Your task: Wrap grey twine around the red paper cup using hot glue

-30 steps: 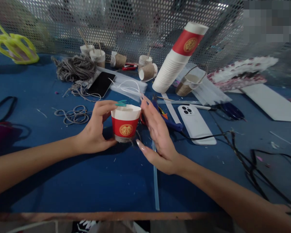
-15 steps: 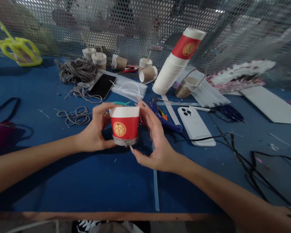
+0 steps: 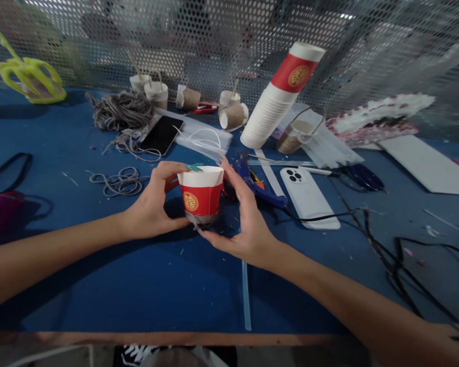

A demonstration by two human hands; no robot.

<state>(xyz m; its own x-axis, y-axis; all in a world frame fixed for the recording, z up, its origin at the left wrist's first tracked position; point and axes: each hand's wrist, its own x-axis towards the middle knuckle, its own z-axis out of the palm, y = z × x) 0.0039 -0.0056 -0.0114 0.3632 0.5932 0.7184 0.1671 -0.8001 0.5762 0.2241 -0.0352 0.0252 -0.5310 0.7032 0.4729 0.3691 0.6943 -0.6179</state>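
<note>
Between my two hands is a red and white paper cup (image 3: 203,196) with a gold emblem, held upright just above the blue table. Grey cord wraps around its base, and a loose bit sticks out at the front. My left hand (image 3: 155,204) grips the cup's left side, fingers at the rim and thumb low. On the right, my right hand (image 3: 248,224) holds it with fingertips by the rim and thumb under the base. Behind my right hand lies a blue-handled glue gun (image 3: 265,196), partly hidden.
A tilted stack of paper cups (image 3: 270,109) stands at the back. Grey cord (image 3: 122,109), a black phone (image 3: 162,133) and several cord-wrapped cups lie further left. A white phone (image 3: 309,199) and black cables (image 3: 396,270) are at right; a glue stick (image 3: 246,295) lies in front.
The cup has turned slightly, so its emblem sits further left and more of its opening shows. It has shifted a little to the right. Both hands still hold it.
</note>
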